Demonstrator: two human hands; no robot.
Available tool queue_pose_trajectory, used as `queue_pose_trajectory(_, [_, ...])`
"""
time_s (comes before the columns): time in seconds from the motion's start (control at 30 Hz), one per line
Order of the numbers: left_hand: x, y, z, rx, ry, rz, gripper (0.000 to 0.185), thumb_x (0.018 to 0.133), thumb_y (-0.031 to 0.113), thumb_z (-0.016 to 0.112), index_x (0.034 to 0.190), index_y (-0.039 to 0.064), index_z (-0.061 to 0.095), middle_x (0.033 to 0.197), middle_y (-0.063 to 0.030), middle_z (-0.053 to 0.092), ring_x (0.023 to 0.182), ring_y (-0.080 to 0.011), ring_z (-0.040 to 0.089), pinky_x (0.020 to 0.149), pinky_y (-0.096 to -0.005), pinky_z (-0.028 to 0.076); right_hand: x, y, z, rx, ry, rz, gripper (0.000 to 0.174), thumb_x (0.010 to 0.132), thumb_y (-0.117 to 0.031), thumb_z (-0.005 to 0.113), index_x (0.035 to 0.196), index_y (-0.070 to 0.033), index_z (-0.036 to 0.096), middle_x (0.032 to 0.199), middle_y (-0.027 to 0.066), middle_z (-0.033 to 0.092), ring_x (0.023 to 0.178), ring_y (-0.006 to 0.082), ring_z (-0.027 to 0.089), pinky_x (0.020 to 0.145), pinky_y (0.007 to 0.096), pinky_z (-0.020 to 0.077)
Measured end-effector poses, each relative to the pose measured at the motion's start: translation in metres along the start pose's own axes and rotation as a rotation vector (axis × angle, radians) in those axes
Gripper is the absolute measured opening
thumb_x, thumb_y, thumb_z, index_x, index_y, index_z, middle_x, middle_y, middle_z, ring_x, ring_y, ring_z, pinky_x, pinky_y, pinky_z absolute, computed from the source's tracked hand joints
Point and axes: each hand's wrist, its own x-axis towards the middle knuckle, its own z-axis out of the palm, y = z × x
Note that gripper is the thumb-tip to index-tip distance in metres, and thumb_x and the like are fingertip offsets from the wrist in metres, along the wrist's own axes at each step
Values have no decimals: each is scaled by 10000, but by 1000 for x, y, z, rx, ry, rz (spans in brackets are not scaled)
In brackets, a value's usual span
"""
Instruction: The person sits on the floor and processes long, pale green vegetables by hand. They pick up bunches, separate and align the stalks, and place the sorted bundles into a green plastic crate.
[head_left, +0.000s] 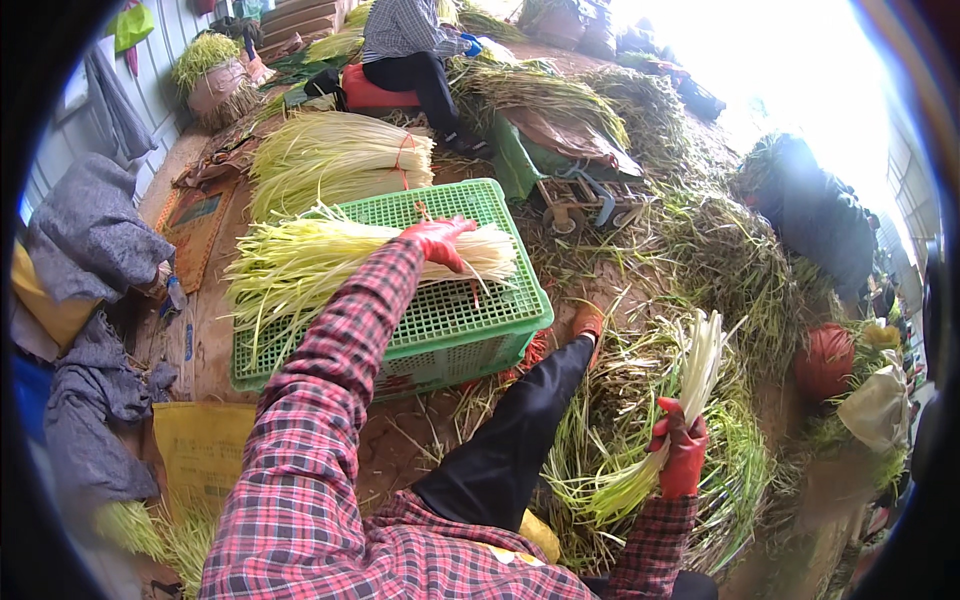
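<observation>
My left hand (439, 240), in a red glove, rests with fingers apart on top of a pile of blanched chives (315, 251). The pile lies across the grid top of a green plastic crate (450, 341), white ends to the right and yellow leaves to the left. Pieces of red tie string (475, 292) show at the pile's edge. Low on the right, my right hand (681, 450), also red-gloved, grips a small bunch of chives (701, 367), its white ends pointing up. Yellow-green leaves trail below that hand, over loose chives (735, 480) on the ground.
Tied chive bundles (337, 157) lie beyond the crate. A person (412, 45) with blue gloves sits on a red seat behind them. A small wheeled cart (577, 199) stands at the upper right, near heaps of leaves (720, 247). Grey cloths (97, 225) and a yellow sack (202, 450) are at left.
</observation>
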Motion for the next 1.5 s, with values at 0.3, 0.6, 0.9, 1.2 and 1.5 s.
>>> queue_pose_trajectory(0.3, [-138,112,94,-960,191,612,569,934,289,606,1401,40,395,1409,-124,463,1318,-221,415,1108,-352,306,-24,14,58,144,-272,64,228,917,-138,616,1125,-50,584,825,26,653,633,87,605,510,202,492])
queue_pose_trajectory(0.6, [-189,192,136,-1702,77,274,686,890,438,639,1375,22,389,1337,-92,493,1175,-157,465,1015,-342,355,-58,41,113,-816,-264,-439,175,899,-209,611,1025,-87,611,758,120,648,641,279,641,574,378,494])
queue_pose_trajectory(0.9, [-198,202,124,-1836,-38,99,790,846,504,655,1389,12,361,1059,-101,603,1002,-192,589,936,-359,449,-73,42,126,-1119,-327,-679,336,808,-189,685,1097,-63,568,847,143,631,735,355,629,599,434,496])
queue_pose_trajectory(1.2, [-265,122,10,-2145,395,921,466,1017,270,422,1391,-7,388,535,76,297,413,-35,265,462,-232,327,-69,62,84,-944,-303,-660,853,636,-22,749,1411,-169,426,927,139,675,799,342,652,722,408,528])
queue_pose_trajectory(1.5, [-489,38,-98,-1205,893,568,545,1027,246,400,1410,-108,243,490,72,327,363,-24,296,343,-178,311,-56,167,-2,-861,-152,-103,302,887,-145,648,1187,-141,627,1050,88,663,885,186,658,805,313,524])
